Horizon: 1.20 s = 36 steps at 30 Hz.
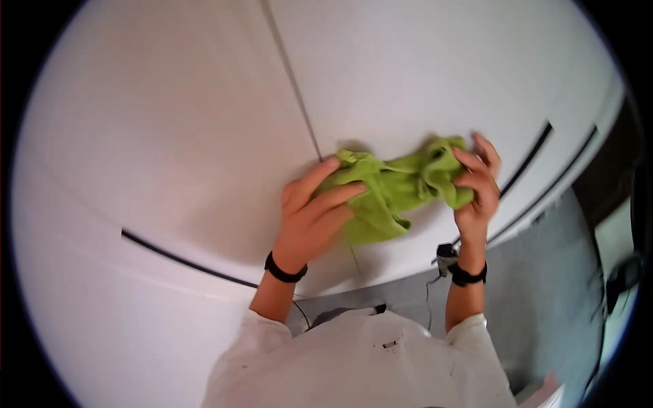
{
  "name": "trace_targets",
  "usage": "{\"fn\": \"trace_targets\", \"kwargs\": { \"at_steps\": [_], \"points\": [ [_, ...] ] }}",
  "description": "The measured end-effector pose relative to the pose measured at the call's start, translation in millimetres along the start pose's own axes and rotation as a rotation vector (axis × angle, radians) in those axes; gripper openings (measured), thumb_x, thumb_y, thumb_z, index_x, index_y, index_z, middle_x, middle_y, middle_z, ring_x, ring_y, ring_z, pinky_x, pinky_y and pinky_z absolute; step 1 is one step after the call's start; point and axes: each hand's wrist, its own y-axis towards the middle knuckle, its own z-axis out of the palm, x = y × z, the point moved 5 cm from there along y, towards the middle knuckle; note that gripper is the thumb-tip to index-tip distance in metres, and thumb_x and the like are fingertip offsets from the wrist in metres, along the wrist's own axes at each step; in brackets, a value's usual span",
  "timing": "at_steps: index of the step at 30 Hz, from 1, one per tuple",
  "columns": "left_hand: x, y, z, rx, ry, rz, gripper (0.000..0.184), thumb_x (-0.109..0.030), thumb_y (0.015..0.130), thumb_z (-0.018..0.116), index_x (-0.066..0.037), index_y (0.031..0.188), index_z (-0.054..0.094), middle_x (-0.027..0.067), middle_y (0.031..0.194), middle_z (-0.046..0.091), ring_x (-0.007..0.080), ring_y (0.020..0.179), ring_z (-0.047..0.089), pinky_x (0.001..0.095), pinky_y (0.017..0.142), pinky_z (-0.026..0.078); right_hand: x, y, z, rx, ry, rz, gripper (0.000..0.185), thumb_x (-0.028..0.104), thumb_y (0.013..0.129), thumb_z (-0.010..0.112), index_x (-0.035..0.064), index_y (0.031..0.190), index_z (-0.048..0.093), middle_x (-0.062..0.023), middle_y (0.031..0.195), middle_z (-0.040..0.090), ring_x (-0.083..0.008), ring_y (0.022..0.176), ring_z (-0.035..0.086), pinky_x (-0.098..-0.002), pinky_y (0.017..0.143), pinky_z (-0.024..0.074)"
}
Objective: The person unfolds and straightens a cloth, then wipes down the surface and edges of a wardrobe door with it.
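Note:
A lime-green cloth (402, 188), crumpled and partly folded, is between my two hands above the white table. My left hand (309, 219) grips its left side, with the fingers laid over the fabric; the thumb is hard to make out. At the other end, my right hand (480, 182) has its fingers curled round a bunched, ruffled part of the cloth. Some fingertips of the right hand are hidden behind the folds. Black bands circle both wrists.
The white table (197, 102) has a thin dark seam (292, 78) running across it. Black strips (527, 160) lie along its right part, and another black strip (187, 260) is at the left. A small device with a cable (445, 260) hangs near my right wrist. Grey floor (544, 279) shows beyond the edge.

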Motion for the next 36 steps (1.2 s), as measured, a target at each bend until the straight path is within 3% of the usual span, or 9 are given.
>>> {"fn": "trace_targets", "kwargs": {
  "at_steps": [8,13,15,19,21,24,28,31,36],
  "points": [
    [-2.2,-14.3,18.5,0.05,0.3,0.023,0.019,-0.015,0.068,0.071,-0.017,0.084,0.062,0.0017,0.113,0.064,0.0377,0.124,0.048,0.0506,0.109,0.016,-28.0,-10.4,18.8,0.04,0.047,-0.21,0.018,0.004,0.072,0.074,0.0104,0.077,0.058,-0.0037,0.108,0.069,-0.0295,0.112,0.049,-0.0333,0.082,0.0445],
    [-12.3,-10.6,21.0,0.174,0.335,-0.047,0.024,-0.024,0.07,0.074,-0.016,0.091,0.063,0.004,0.121,0.058,0.0426,0.129,0.043,0.0552,0.112,0.0,-31.4,-14.8,17.2,0.132,-0.127,-0.328,0.024,0.01,0.067,0.076,0.0083,0.086,0.062,-0.0076,0.122,0.062,-0.0333,0.119,0.046,-0.0403,0.094,0.0429],
    [-15.9,-0.5,15.8,0.094,0.157,-0.261,0.017,-0.026,0.074,0.069,-0.016,0.087,0.065,0.0001,0.121,0.061,0.0333,0.135,0.04,0.0558,0.112,-0.003,-24.6,-13.8,15.5,0.13,-0.103,-0.295,0.024,0.01,0.067,0.076,0.0083,0.087,0.063,-0.0076,0.123,0.062,-0.0333,0.12,0.046,-0.0404,0.094,0.043],
    [-18.1,-3.0,4.8,0.166,0.136,-0.292,0.026,-0.031,0.075,0.069,-0.011,0.091,0.066,0.0059,0.127,0.059,0.032,0.133,0.043,0.055,0.112,-0.002,-20.0,-7.0,10.8,0.172,-0.048,-0.297,0.025,0.02,0.07,0.077,0.0069,0.088,0.065,-0.0054,0.125,0.06,-0.0329,0.123,0.044,-0.0412,0.095,0.0431],
    [-6.4,-12.0,1.8,0.008,-0.043,-0.574,0.026,-0.026,0.078,0.068,-0.01,0.098,0.064,0.0124,0.131,0.058,0.0289,0.128,0.048,0.0531,0.113,0.001,-18.8,-0.8,5.8,0.218,-0.003,-0.291,0.036,0.037,0.075,0.075,0.0043,0.086,0.065,-0.0041,0.122,0.062,-0.0318,0.119,0.045,-0.0416,0.093,0.0428],
    [-3.0,-16.9,3.8,-0.12,-0.101,-0.582,0.028,-0.019,0.08,0.069,-0.008,0.104,0.061,0.018,0.136,0.052,0.0258,0.126,0.051,0.0504,0.114,0.002,-20.3,4.9,5.9,0.213,-0.051,-0.295,0.042,0.044,0.078,0.071,0.0033,0.087,0.063,-0.0049,0.119,0.063,-0.0313,0.111,0.047,-0.0413,0.09,0.0422],
    [-13.0,5.9,-7.9,-0.379,0.161,-0.341,0.028,-0.005,0.077,0.075,-0.004,0.1,0.06,0.0141,0.108,0.063,0.0294,0.098,0.06,0.0408,0.094,0.042,-14.1,15.3,10.2,0.09,0.139,-0.021,0.031,0.017,0.077,0.077,0.0034,0.098,0.059,-0.0099,0.104,0.062,-0.0314,0.104,0.047,-0.0399,0.088,0.041],
    [-18.8,13.1,-6.7,-0.476,0.347,-0.367,0.031,0.004,0.071,0.078,-0.004,0.097,0.062,0.007,0.089,0.058,0.0251,0.077,0.055,0.032,0.068,0.047,-7.3,25.1,9.8,-0.02,0.154,-0.004,0.03,0.006,0.076,0.077,0.0048,0.1,0.059,-0.0113,0.105,0.057,-0.0283,0.098,0.048,-0.0376,0.082,0.0426],
    [-25.9,6.6,7.1,-0.363,0.272,-0.251,0.026,0.006,0.069,0.075,-0.005,0.091,0.067,0.0053,0.085,0.056,0.0208,0.07,0.052,0.0295,0.055,0.041,-10.6,26.6,6.1,-0.112,0.01,0.108,0.031,0.004,0.075,0.079,0.0064,0.099,0.06,-0.0086,0.099,0.052,-0.0193,0.08,0.05,-0.0292,0.06,0.0428]
  ]
}}
